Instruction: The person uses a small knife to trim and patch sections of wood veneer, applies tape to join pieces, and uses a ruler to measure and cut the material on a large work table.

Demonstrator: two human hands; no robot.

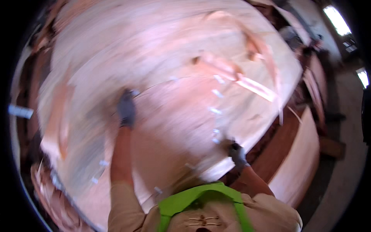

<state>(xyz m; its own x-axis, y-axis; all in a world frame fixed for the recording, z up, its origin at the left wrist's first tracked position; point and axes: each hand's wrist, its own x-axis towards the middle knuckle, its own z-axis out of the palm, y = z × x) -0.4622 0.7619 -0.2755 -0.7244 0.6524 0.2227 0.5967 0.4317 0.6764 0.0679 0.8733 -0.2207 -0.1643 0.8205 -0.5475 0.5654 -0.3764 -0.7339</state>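
Wide, thin pinkish-tan sheets that look like wood veneer lie spread in front of me. My left hand, in a grey glove, reaches forward onto the sheet by a dark curved edge line; motion smears its fingers. Lower right, near the sheet's border, my gloved right hand is closed, with a small dark object at its fingers that is too blurred to name. Short whitish strips that look like tape run in a row between the hands. Another strip sits lower left.
Loose narrow veneer offcuts lie on the sheets at the upper right, and a long curled piece lies at left. More veneer stands beside the work surface at right. Reddish scraps are heaped lower left.
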